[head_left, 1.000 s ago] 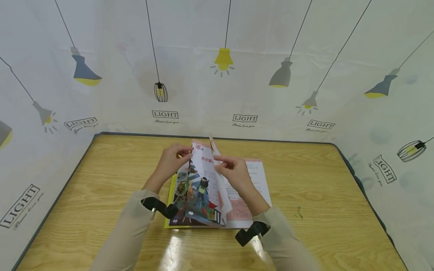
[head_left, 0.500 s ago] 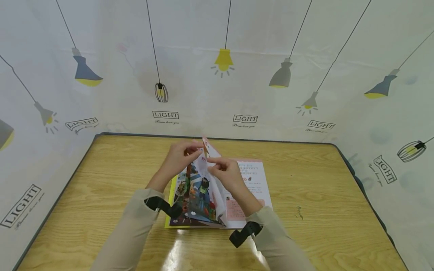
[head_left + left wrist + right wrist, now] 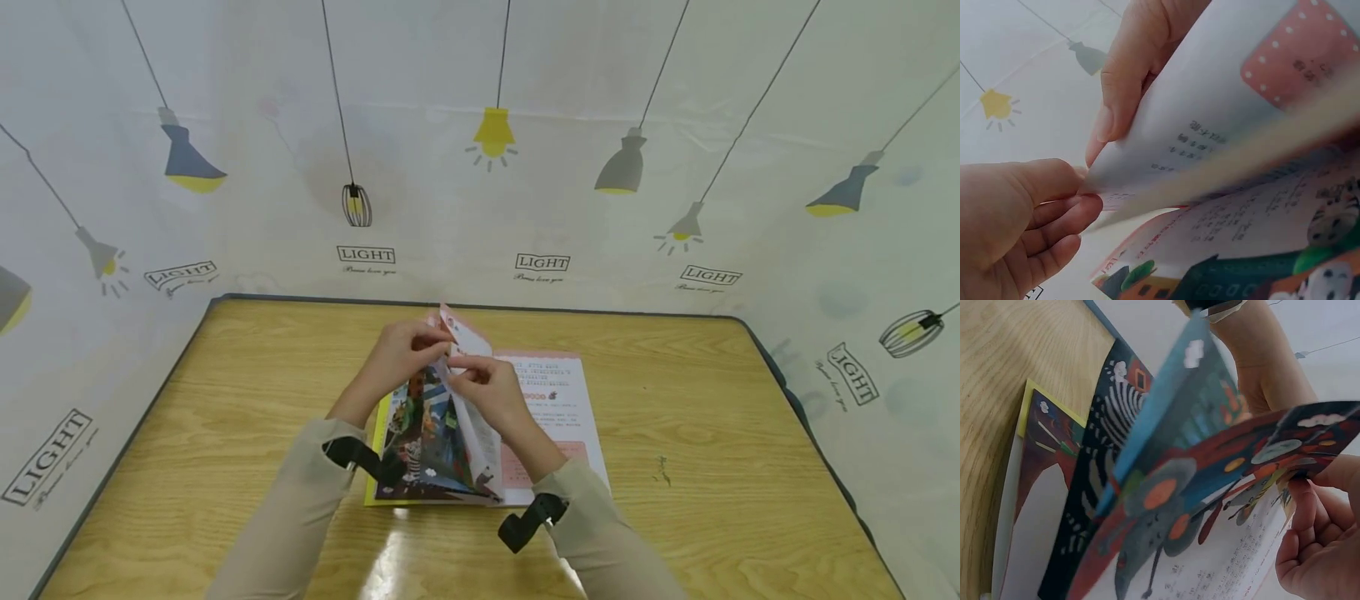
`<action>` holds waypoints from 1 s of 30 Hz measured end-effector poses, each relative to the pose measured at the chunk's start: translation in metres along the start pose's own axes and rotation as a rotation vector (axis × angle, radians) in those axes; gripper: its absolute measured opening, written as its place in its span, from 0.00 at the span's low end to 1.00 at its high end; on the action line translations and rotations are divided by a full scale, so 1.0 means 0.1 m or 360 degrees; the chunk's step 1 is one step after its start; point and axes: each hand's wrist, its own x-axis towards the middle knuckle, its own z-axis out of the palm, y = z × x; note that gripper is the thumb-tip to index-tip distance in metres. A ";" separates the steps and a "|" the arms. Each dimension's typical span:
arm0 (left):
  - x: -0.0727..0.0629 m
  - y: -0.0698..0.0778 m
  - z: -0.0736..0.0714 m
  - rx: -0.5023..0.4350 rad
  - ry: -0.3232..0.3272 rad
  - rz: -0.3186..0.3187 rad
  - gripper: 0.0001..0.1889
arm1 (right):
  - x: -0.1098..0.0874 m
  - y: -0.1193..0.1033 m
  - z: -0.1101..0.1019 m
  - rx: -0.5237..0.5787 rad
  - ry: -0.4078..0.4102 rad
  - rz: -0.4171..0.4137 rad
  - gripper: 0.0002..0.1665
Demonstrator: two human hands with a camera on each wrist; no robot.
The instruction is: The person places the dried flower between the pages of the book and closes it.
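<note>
White paper: pinching raised leaves (image 3: 480,437) near their corners with left hand (image 3: 397,354) and right hand (image 3: 491,392), close together, above the open book (image 3: 558,421) spreading below and to both sides of the grip. Probably calling for light pressure, parting single leaves without creasing. Holding both forearms (image 3: 281,508) slanted inward toward the grip.

The book (image 3: 446,454) lies open on the table (image 3: 712,417), and the wall sheet (image 3: 435,217) stands behind the table and along both its sides. Raised pages (image 3: 483,446) stand left of the book's right-hand page (image 3: 558,408). At their far upper edge are the left hand (image 3: 401,358) and, just to its right and slightly nearer, the right hand (image 3: 491,392).
</note>
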 end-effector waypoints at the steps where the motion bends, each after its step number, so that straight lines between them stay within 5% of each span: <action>1: 0.00 0.00 0.00 0.0007 -0.0008 -0.0015 0.10 | 0.01 0.01 0.01 -0.0002 -0.0002 0.0032 0.16; 12: -0.05 -0.14 -0.01 0.0011 -0.0032 -0.0098 0.10 | 0.06 0.27 -0.01 -0.0047 0.0053 -0.0038 0.14; 24: -0.13 -0.42 -0.02 0.0085 -0.0002 -0.0184 0.09 | 0.01 0.36 -0.21 -0.0038 0.0056 0.0095 0.15; 30: -0.16 -0.54 0.01 0.0098 0.0005 -0.0314 0.09 | -0.08 0.27 -0.37 -0.0096 0.0066 0.0132 0.15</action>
